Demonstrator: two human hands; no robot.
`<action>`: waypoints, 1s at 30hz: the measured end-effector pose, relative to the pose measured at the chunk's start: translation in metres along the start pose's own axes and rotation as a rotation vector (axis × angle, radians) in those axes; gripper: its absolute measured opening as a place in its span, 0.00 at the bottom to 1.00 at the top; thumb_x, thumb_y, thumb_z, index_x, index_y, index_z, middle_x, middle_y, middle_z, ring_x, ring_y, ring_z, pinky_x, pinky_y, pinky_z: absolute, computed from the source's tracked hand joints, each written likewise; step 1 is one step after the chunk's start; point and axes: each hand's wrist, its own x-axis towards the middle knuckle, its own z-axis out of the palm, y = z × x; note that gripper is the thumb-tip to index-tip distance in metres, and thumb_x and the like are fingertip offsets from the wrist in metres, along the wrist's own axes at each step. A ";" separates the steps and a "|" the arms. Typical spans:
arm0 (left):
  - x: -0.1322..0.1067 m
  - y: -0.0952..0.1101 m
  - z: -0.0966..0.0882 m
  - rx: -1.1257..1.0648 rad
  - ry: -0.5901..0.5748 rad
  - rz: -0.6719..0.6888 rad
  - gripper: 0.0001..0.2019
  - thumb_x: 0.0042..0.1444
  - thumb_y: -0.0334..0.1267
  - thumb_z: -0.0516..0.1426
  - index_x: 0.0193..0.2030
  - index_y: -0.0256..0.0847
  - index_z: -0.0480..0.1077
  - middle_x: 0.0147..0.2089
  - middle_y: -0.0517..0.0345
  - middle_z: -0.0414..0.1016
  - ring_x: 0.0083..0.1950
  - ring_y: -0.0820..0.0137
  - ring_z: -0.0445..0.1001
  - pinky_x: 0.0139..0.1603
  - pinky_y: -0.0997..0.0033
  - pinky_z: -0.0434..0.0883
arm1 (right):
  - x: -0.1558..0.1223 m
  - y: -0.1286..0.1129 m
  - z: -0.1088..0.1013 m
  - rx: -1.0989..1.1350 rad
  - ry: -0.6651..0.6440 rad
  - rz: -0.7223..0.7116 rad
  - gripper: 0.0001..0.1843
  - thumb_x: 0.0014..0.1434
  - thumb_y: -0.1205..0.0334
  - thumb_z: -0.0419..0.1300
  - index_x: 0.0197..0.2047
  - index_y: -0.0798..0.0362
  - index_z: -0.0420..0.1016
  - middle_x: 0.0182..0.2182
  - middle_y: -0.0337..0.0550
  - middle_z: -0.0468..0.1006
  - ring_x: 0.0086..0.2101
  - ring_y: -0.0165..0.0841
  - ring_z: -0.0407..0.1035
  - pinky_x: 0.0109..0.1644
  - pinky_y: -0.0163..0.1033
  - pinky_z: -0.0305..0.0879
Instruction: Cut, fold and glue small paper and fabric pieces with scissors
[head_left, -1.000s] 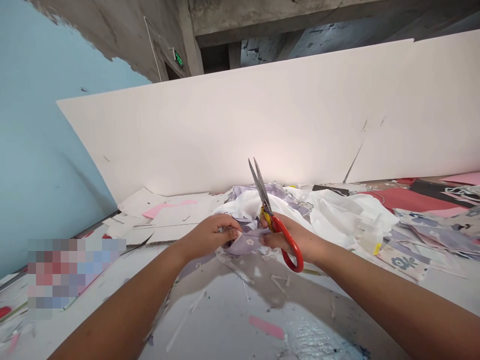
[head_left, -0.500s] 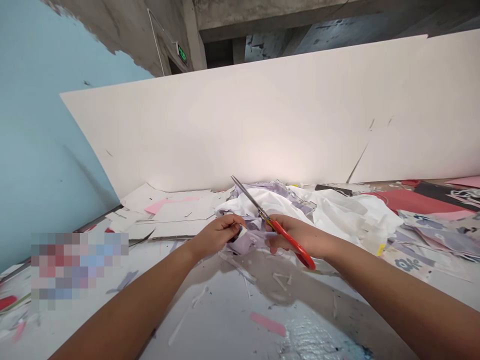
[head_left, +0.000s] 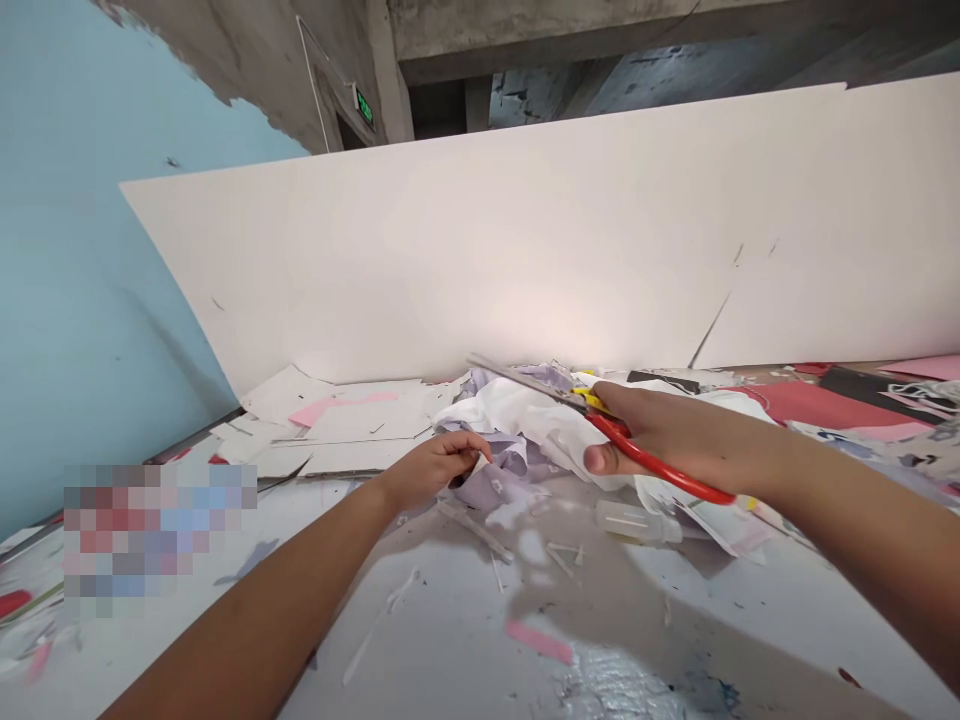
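My left hand (head_left: pixel 439 465) is closed in a pinch on the edge of a piece of lavender fabric (head_left: pixel 499 482), which hangs crumpled to the table. My right hand (head_left: pixel 660 430) is raised to the right of that fabric and holds a pair of scissors (head_left: pixel 626 452) with red handles. The metal blades point up and left, apart from the lavender piece, and are slightly blurred by motion. Behind both hands lies a heap of white fabric (head_left: pixel 491 400). Part of this heap is hidden behind my right hand.
A clear plastic bottle (head_left: pixel 637 522) lies on the table (head_left: pixel 420 640) below my right hand. Flat white boards (head_left: pixel 352 435) are at the left, red sheets (head_left: pixel 832 405) at the right. A pink strip (head_left: pixel 538 640) lies in front. A tall white panel (head_left: pixel 480 250) stands behind.
My right hand has moved right and up with the scissors, away from the lavender fabric, uncovering the bottle. My left hand keeps its pinch in about the same place.
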 end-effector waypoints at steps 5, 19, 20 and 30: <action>-0.002 0.004 -0.004 0.105 -0.046 -0.002 0.11 0.53 0.45 0.51 0.36 0.41 0.64 0.24 0.65 0.54 0.24 0.78 0.51 0.24 0.77 0.52 | -0.007 0.021 -0.010 -0.069 -0.151 0.027 0.21 0.40 0.40 0.60 0.23 0.50 0.65 0.20 0.38 0.63 0.19 0.30 0.55 0.21 0.35 0.44; -0.002 0.005 -0.008 0.058 -0.125 0.047 0.10 0.51 0.45 0.53 0.32 0.39 0.62 0.26 0.64 0.56 0.24 0.78 0.53 0.24 0.77 0.53 | 0.003 0.030 0.003 0.049 -0.329 0.091 0.17 0.35 0.44 0.64 0.20 0.49 0.72 0.17 0.37 0.65 0.16 0.27 0.54 0.18 0.33 0.41; -0.001 0.005 -0.008 0.053 -0.134 0.048 0.10 0.51 0.44 0.53 0.32 0.39 0.63 0.26 0.64 0.56 0.24 0.78 0.53 0.24 0.77 0.53 | 0.004 0.029 0.003 0.046 -0.341 0.084 0.16 0.36 0.45 0.64 0.20 0.49 0.72 0.16 0.37 0.64 0.16 0.27 0.54 0.19 0.33 0.41; -0.001 0.004 -0.008 0.037 -0.177 0.044 0.09 0.53 0.43 0.53 0.32 0.39 0.63 0.25 0.65 0.56 0.24 0.78 0.52 0.24 0.78 0.53 | 0.011 0.012 -0.001 -0.048 -0.461 0.051 0.13 0.43 0.49 0.61 0.20 0.50 0.70 0.18 0.37 0.62 0.19 0.27 0.52 0.22 0.34 0.41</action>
